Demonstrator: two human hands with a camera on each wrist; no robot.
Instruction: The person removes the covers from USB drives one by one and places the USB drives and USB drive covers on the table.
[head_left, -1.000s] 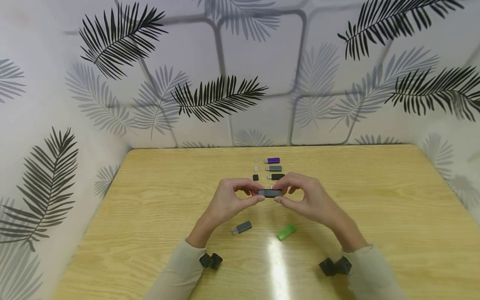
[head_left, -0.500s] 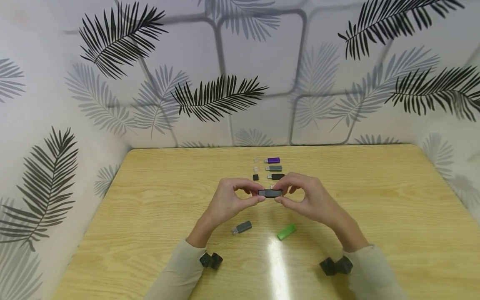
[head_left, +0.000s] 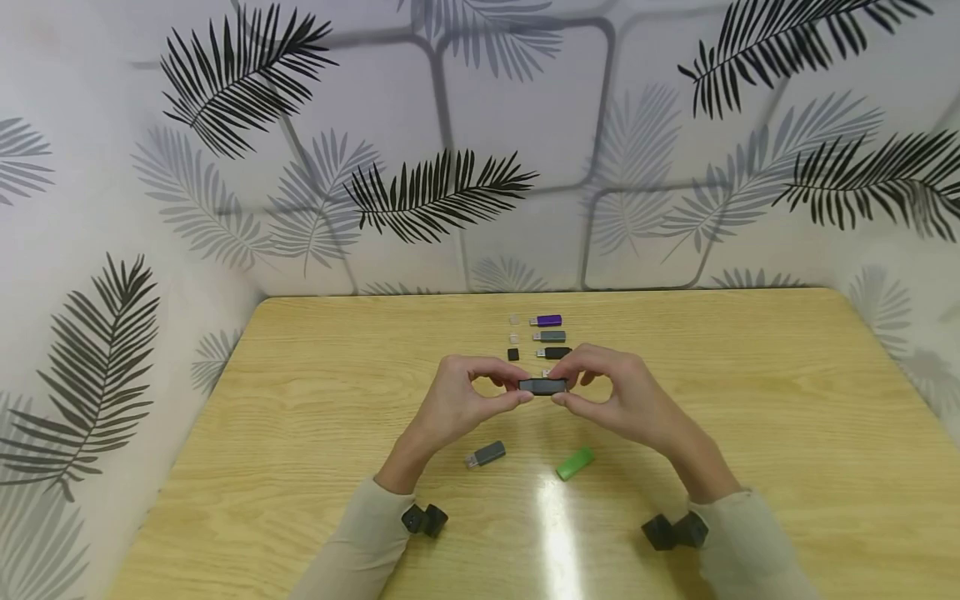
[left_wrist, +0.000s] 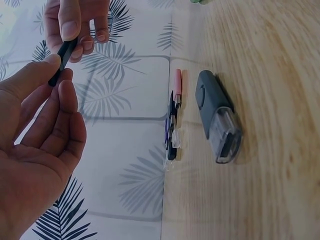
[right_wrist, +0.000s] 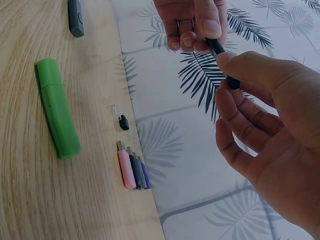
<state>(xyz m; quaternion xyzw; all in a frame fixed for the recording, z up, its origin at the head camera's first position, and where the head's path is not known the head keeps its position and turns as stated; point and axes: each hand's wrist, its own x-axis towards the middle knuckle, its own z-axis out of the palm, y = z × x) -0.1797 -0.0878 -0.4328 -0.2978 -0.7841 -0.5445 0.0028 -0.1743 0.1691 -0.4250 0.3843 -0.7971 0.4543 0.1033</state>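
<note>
Between the fingertips of both hands is a dark grey USB stick (head_left: 543, 387) with black edges, held level above the table. My left hand (head_left: 459, 404) pinches its left end with thumb and fingers. The right hand (head_left: 618, 398) pinches the other end the same way. Fingers cover both ends, so I cannot tell whether a cap is on. Nearer on the table lie a grey USB stick (left_wrist: 212, 102) with a clear cap over its plug and a green USB stick (right_wrist: 59, 112) with its cap on.
Behind the hands, uncapped USB sticks lie in a column: purple (head_left: 549, 321), grey (head_left: 553, 337), black (head_left: 557, 353) and pink (right_wrist: 126, 170). Left of them sit clear caps (head_left: 513, 339) and a black cap (head_left: 513, 354). A patterned wall (head_left: 525, 250) borders the table's back edge.
</note>
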